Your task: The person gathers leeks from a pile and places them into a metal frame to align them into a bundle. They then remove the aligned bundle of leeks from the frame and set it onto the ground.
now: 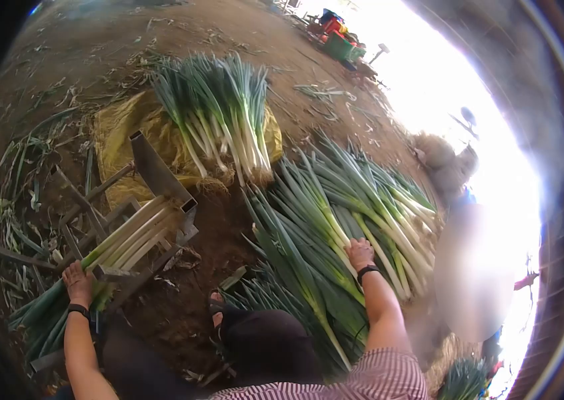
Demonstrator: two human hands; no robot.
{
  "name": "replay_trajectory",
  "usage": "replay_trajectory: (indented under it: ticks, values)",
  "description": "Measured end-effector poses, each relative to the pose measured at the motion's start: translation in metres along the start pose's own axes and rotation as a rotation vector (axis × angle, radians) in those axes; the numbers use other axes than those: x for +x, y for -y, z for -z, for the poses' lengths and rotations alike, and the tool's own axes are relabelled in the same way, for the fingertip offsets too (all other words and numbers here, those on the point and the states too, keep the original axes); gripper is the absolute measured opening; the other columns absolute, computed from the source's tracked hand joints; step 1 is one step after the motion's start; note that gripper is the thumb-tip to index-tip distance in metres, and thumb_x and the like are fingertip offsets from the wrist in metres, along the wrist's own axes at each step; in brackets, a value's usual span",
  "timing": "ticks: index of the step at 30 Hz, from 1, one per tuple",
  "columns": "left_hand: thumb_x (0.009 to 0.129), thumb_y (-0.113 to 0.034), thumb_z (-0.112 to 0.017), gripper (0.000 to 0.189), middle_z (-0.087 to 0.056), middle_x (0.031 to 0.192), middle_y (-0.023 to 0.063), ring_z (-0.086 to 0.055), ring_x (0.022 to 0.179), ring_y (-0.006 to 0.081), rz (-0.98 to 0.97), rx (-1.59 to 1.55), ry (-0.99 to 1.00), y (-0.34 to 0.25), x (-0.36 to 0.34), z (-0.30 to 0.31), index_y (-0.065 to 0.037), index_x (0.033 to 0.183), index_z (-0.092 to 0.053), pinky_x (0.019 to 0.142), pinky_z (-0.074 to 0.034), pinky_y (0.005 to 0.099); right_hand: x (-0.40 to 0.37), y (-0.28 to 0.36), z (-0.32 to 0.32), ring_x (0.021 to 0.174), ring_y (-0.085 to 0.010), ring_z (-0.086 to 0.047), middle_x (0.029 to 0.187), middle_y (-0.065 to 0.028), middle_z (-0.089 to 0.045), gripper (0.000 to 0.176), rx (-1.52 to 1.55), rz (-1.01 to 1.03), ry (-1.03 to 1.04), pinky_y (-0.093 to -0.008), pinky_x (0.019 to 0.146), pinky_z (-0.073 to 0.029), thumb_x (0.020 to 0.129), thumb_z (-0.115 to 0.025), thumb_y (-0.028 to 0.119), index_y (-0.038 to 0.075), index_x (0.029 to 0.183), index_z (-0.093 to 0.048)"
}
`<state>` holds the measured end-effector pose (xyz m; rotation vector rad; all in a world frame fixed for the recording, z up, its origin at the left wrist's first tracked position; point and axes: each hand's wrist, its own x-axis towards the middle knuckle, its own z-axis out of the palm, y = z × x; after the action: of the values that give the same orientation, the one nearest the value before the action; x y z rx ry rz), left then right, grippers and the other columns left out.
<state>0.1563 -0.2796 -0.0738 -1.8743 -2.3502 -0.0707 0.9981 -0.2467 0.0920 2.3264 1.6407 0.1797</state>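
Leeks (132, 237) in the rack (162, 173) are clasped by the left hand (79, 283); right hand (360, 253) grips a stalk (339, 235) amid the pile (295, 267).

There is a single view, from the person's head, tipped forward and steeply down onto the dirt floor (182, 313). It sits close, with the left hand (79, 283) and right hand (361, 253) at arm's reach. The wide lens curves the edges into a dark ring.
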Motion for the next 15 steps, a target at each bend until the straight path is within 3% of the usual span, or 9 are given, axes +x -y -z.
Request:
replay_trajectory:
  ticks: [5, 9, 10, 13, 14, 15]
  values:
    - [0.086, -0.03, -0.054, 0.045, -0.048, 0.115, 0.0148, -0.041, 0.116, 0.033, 0.017, -0.023, 0.029, -0.004, -0.003, 0.013, -0.005, 0.121, -0.045, 0.108, -0.024, 0.0462, 0.032, 0.017, -0.007, 0.113, -0.0341, -0.053, 0.118, -0.0141, -0.057, 0.032, -0.003, -0.09, 0.131, -0.0447, 0.091, -0.047, 0.087, -0.062, 0.036, 0.007, 0.099, -0.065]
    - [0.087, -0.031, -0.053, 0.046, -0.048, 0.116, 0.015, -0.041, 0.116, 0.0326, 0.045, -0.061, 0.045, -0.015, -0.002, 0.027, -0.004, 0.122, -0.045, 0.108, -0.024, 0.0456, 0.05, -0.002, -0.011, 0.096, -0.0409, -0.06, 0.1, -0.0247, -0.062, 0.036, 0.254, 0.063, 0.172, -0.0485, 0.087, -0.048, 0.091, -0.053, 0.034, 0.0, 0.092, -0.064]
    - [0.087, -0.031, -0.053, 0.046, -0.048, 0.116, 0.0149, -0.04, 0.117, 0.0324, 0.052, -0.066, 0.05, -0.016, -0.002, 0.029, -0.003, 0.122, -0.045, 0.108, -0.024, 0.0455, 0.057, -0.015, -0.02, 0.084, -0.0419, -0.062, 0.082, -0.0282, -0.063, 0.037, 0.262, 0.323, 0.045, -0.0488, 0.076, -0.048, 0.089, -0.051, 0.032, -0.003, 0.084, -0.063]
    - [0.087, -0.031, -0.052, 0.047, -0.047, 0.118, 0.0147, -0.04, 0.118, 0.0314, 0.058, -0.09, 0.084, -0.019, -0.003, 0.037, -0.003, 0.124, -0.044, 0.11, -0.023, 0.0472, 0.035, 0.002, 0.04, 0.072, -0.0383, -0.061, 0.076, -0.0248, -0.064, 0.04, 0.445, 0.138, -0.073, -0.0469, 0.068, -0.047, 0.088, -0.054, 0.036, -0.002, 0.076, -0.062]
    - [0.088, -0.031, -0.051, 0.047, -0.047, 0.118, 0.0148, -0.04, 0.118, 0.0313, 0.062, -0.095, 0.094, -0.02, -0.003, 0.035, -0.003, 0.125, -0.044, 0.111, -0.022, 0.0476, 0.035, -0.001, 0.047, 0.065, -0.0314, -0.059, 0.067, -0.019, -0.062, 0.042, 0.58, 0.092, -0.055, -0.0427, 0.064, -0.046, 0.085, -0.057, 0.038, -0.001, 0.071, -0.06]
    - [0.088, -0.031, -0.051, 0.048, -0.046, 0.118, 0.0149, -0.039, 0.118, 0.0312, 0.068, -0.098, 0.102, -0.02, -0.003, 0.035, -0.003, 0.126, -0.043, 0.111, -0.022, 0.0481, 0.019, 0.011, 0.082, 0.072, -0.0332, -0.061, 0.073, -0.0211, -0.062, 0.041, 0.563, 0.188, -0.018, -0.0432, 0.066, -0.047, 0.091, -0.054, 0.036, -0.002, 0.077, -0.059]
